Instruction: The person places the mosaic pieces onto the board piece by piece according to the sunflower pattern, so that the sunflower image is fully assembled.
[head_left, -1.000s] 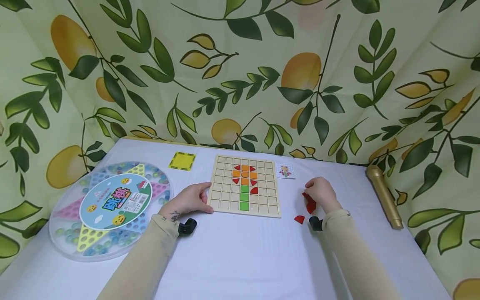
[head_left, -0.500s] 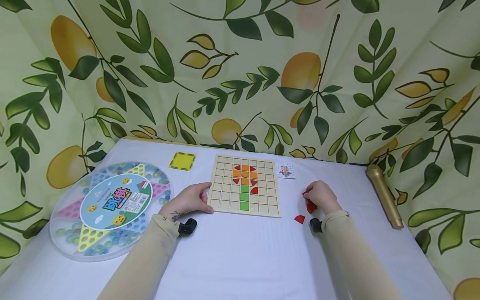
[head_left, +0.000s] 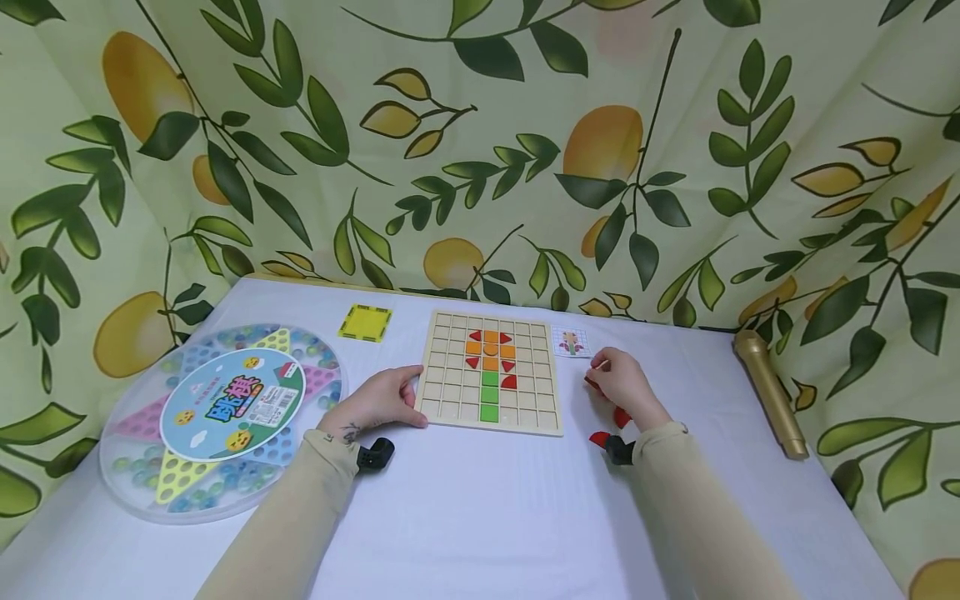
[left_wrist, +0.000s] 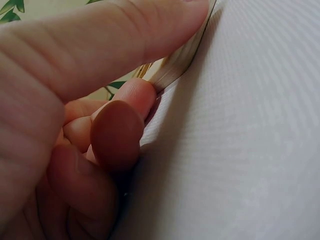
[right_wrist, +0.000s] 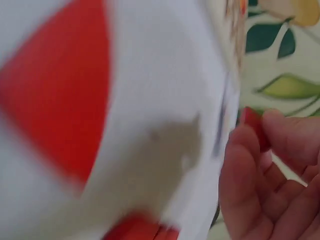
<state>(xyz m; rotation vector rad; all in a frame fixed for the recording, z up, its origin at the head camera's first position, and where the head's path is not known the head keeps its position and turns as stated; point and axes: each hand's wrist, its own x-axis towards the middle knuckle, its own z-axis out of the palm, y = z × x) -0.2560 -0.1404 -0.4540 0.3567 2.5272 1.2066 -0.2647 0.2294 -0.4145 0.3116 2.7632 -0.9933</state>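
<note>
Currently | your left hand [head_left: 377,400] grips the wooden board [head_left: 490,370] at its left edge | your right hand [head_left: 622,382], right of the board, pinches a red piece [right_wrist: 253,125].

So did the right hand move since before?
Yes. The right hand, pinching a red piece, has gone up and left, nearer the small pattern card and the wooden board. The left hand holds the board's corner.

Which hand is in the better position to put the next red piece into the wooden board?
Probably the right hand: it already pinches a red piece just off the wooden board's right edge. The left hand grips the board's near-left corner and seems to steady it.
</note>
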